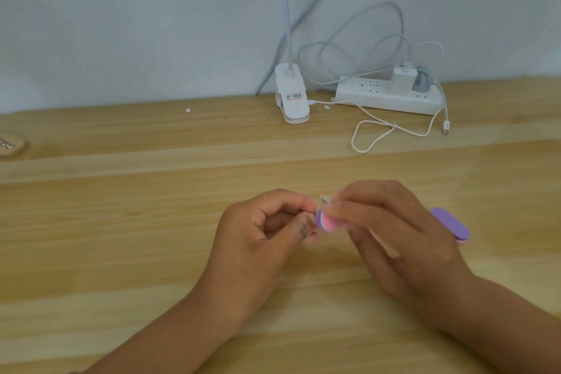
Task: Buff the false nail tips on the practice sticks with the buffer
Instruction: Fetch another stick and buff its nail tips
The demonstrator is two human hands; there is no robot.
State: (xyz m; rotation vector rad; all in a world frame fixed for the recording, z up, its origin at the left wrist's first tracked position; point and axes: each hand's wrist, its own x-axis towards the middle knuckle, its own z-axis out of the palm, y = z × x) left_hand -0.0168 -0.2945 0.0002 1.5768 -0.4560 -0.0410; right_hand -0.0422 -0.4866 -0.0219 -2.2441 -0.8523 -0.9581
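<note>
At the middle of the table (121,222), both hands meet just above the wood. The left hand (267,231) has its fingers curled in, thumb and forefinger pinched together at their ends. A small pale tip (324,199) pokes out right there, between the two hands. It is blurred, so whether a stick sits under it cannot be told.

The right hand (394,231) is clamped on the buffer (450,223), with the fingers folded over its middle. The buffer's purple end juts out to the right past the knuckles. Its other end, pink with a purple edge, shows at the left hand's fingertips, just below the tip and touching or nearly touching it. Both forearms reach in from the bottom edge.

Along the wall at the back stands a white lamp clip (291,97), its neck rising out of view. Just to the right of it lies a white strip (379,94) with a charger (403,77) plugged in. A thin white cable (373,133) loops over the table in front of the strip. Two small white bits lie near the clip, one on each side of it.
</note>
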